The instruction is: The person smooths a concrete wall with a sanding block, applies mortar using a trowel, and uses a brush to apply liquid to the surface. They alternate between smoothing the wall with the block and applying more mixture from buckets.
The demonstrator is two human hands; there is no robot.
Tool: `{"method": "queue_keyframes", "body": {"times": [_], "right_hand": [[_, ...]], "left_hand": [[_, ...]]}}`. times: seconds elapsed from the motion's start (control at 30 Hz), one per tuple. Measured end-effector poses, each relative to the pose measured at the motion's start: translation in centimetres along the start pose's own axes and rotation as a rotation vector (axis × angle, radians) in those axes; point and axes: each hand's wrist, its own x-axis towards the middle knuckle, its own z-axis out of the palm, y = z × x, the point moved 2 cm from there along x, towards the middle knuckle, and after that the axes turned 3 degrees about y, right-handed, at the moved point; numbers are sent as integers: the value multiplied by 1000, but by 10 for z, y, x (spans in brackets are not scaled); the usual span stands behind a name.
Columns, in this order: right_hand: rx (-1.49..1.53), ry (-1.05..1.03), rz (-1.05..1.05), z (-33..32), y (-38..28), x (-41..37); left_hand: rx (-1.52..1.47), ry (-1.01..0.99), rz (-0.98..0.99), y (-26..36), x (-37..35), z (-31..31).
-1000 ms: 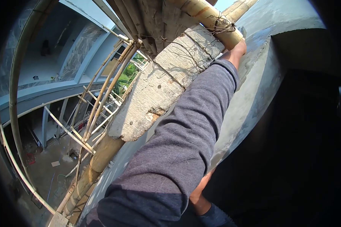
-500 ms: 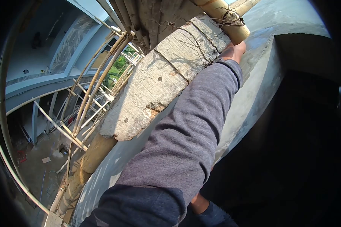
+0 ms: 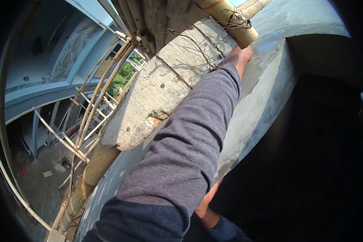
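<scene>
My left arm, in a grey sleeve, stretches up across the view. My left hand [image 3: 242,56] is beside the cut end of a thick bamboo pole [image 3: 244,35], next to a rough concrete-covered board [image 3: 165,84] wrapped with thin wire. Its fingers are hidden, so any hold cannot be made out. Below that arm, my right hand [image 3: 207,203] is partly visible near the lower edge of the smooth grey plastered wall [image 3: 252,117]. The left sleeve covers its fingers, and what it touches is unclear.
Bamboo scaffolding [image 3: 84,109] stands on the left above a floor [image 3: 48,191] far below. A thick pole [image 3: 97,165] runs beneath the board. Tangled wire [image 3: 238,19] binds the upper pole. A dark opening [image 3: 302,161] lies at right.
The board, upper pole and left arm appear slightly further left in the view. More of my right hand and wrist shows below the left sleeve.
</scene>
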Motion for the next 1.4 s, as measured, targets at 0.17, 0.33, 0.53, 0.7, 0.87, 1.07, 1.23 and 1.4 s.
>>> {"method": "queue_keyframes", "body": {"times": [0.17, 0.33, 0.53, 0.7, 0.87, 1.07, 1.23, 1.4], "right_hand": [[12, 3, -51, -2, 13, -1], [256, 90, 54, 6, 9, 0], [145, 100, 14, 3, 7, -2], [-41, 6, -25, -7, -4, 6], [-66, -83, 1, -8, 0, 4], [12, 46, -48, 0, 14, -3], [-111, -17, -119, -6, 15, 1], [27, 13, -6, 0, 8, -3]], "left_hand": [[-418, 247, 256, 52, 4, -9], [-552, 194, 393, 85, 34, 7], [-476, -103, 209, 67, 42, 9], [906, -324, 254, 67, 11, -19], [-394, 241, 161, 65, 17, -2], [-391, 290, 315, 139, -33, -41], [-194, -36, 119, 101, 26, -7], [225, -41, 107, 48, 31, 7]]}}
